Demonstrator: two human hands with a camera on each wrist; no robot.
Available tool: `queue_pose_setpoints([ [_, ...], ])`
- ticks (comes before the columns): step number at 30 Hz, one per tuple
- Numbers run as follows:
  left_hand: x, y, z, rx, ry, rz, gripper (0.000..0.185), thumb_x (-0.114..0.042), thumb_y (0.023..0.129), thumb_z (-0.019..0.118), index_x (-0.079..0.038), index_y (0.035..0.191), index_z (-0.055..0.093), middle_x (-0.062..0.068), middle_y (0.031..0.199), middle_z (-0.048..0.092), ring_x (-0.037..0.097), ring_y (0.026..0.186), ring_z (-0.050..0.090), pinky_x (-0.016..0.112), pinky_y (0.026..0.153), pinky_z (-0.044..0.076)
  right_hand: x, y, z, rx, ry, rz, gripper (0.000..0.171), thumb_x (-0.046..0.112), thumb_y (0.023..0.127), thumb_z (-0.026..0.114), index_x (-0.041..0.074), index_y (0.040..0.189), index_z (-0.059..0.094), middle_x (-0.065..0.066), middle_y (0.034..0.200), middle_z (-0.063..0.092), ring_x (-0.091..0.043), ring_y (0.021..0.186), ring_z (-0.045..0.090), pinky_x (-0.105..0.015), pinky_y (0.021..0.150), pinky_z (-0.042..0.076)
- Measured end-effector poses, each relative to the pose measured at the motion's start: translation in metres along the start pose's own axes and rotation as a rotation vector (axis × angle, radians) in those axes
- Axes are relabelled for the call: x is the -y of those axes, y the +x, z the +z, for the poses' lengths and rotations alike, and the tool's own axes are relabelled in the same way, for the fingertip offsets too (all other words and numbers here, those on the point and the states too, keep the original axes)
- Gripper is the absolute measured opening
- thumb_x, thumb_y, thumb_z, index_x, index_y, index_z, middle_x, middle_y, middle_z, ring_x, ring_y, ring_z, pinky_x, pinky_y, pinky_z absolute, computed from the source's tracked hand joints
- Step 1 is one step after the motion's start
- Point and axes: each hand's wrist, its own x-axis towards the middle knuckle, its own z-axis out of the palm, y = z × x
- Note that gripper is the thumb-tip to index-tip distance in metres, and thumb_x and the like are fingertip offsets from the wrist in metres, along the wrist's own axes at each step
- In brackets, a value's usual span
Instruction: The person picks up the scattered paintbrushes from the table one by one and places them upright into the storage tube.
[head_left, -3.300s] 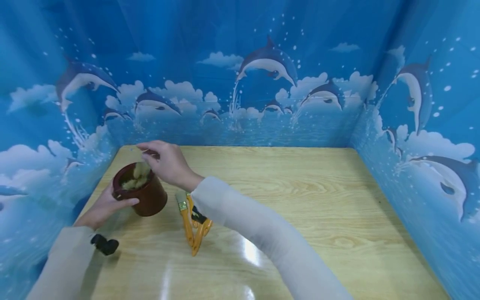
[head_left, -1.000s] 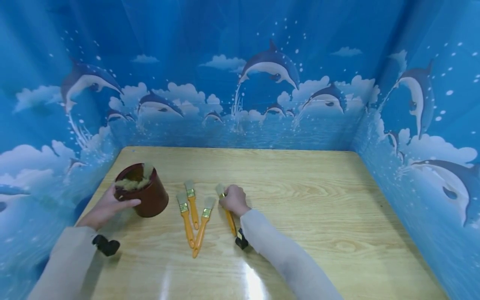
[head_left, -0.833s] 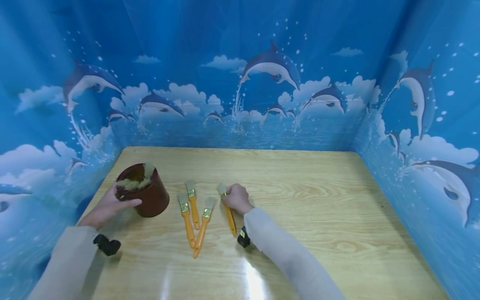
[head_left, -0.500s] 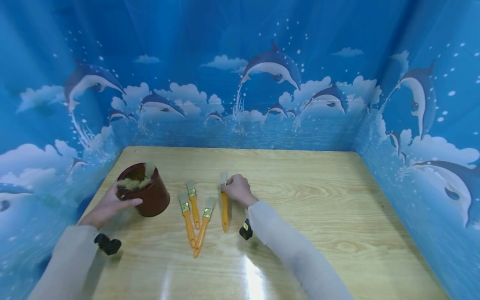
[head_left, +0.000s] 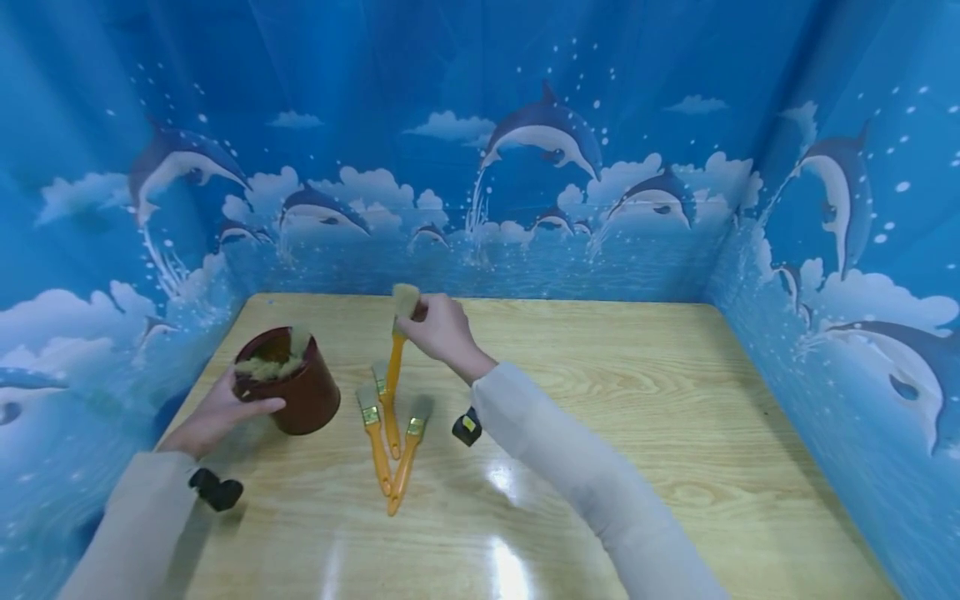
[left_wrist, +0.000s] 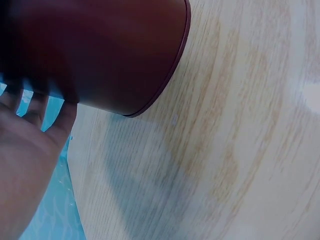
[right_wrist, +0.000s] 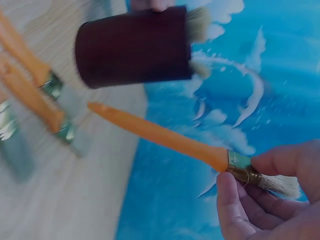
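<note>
From the head camera, the right hand [head_left: 442, 329] pinches a paint brush [head_left: 397, 346] by its metal band. Half a second ago this brush was low over the table, to the right of the brown pot [head_left: 288, 392]. Now it is lifted, bristles up, and much closer to the pot, so it looks to be on its way there. The left hand [head_left: 217, 412] still wraps around the near side of the pot, which already holds some brushes. Three more brushes [head_left: 386, 433] lie on the table just right of the pot. The wooden table [head_left: 637, 400] is pale and shiny, with blue dolphin walls [head_left: 540, 133] behind and beside it.

From the left wrist camera, the left hand [left_wrist: 25, 150] touches the pot [left_wrist: 100, 50]; the fingers are mostly hidden, so I think they curl around it.

From the right wrist camera, the right hand's fingers [right_wrist: 235, 205] squeeze the brush [right_wrist: 165, 137] at its band. The pot [right_wrist: 132, 47] is past the handle tip, not touching it.
</note>
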Motion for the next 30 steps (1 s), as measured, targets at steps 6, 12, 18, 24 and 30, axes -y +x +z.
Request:
queue_pose_setpoints([
  [6, 0.000, 0.000, 0.001, 0.004, -0.002, -0.003, 0.102, -0.028, 0.090, 0.067, -0.013, 0.154, -0.011, 0.027, 0.156, 0.008, 0.049, 0.139, 0.013, 0.068, 0.105, 0.021, 0.030, -0.003, 0.003, -0.032, -0.009, -0.115, 0.017, 0.023, 0.094, 0.061, 0.009, 0.101, 0.070, 0.002, 0.087, 0.068, -0.009, 0.077, 0.062, -0.025, 0.064, 0.053],
  [12, 0.000, 0.001, 0.001, 0.010, -0.003, 0.000, 0.101, -0.028, 0.090, 0.067, -0.012, 0.154, -0.010, 0.027, 0.156, 0.010, 0.048, 0.139, 0.015, 0.067, 0.105, 0.022, 0.054, -0.004, 0.011, -0.086, 0.014, -0.203, 0.018, 0.024, 0.095, 0.061, 0.010, 0.103, 0.068, 0.002, 0.088, 0.067, -0.006, 0.077, 0.061, -0.021, 0.065, 0.051],
  [18, 0.001, 0.003, 0.001, 0.011, 0.010, -0.009, 0.102, -0.030, 0.090, 0.067, -0.011, 0.154, -0.010, 0.027, 0.156, 0.010, 0.049, 0.139, 0.014, 0.069, 0.105, 0.021, 0.072, -0.003, 0.023, -0.092, 0.052, -0.250, 0.021, 0.024, 0.095, 0.061, 0.010, 0.110, 0.068, 0.002, 0.093, 0.069, -0.003, 0.078, 0.061, -0.016, 0.065, 0.050],
  [24, -0.001, 0.003, 0.001, 0.010, 0.009, 0.001, 0.099, -0.029, 0.091, 0.066, -0.011, 0.154, -0.008, 0.026, 0.156, 0.012, 0.047, 0.139, 0.016, 0.067, 0.105, 0.022, 0.076, 0.003, 0.040, -0.040, 0.044, -0.277, 0.022, 0.023, 0.097, 0.058, 0.011, 0.113, 0.067, 0.003, 0.095, 0.070, -0.001, 0.077, 0.061, -0.014, 0.063, 0.050],
  [30, -0.001, 0.002, 0.001, -0.005, 0.002, 0.006, 0.098, -0.029, 0.091, 0.067, -0.010, 0.154, -0.006, 0.027, 0.155, 0.015, 0.046, 0.138, 0.020, 0.066, 0.106, 0.023, 0.079, 0.007, 0.055, 0.005, -0.073, -0.321, 0.021, 0.021, 0.099, 0.053, 0.011, 0.111, 0.066, 0.004, 0.093, 0.068, -0.001, 0.067, 0.057, -0.014, 0.056, 0.045],
])
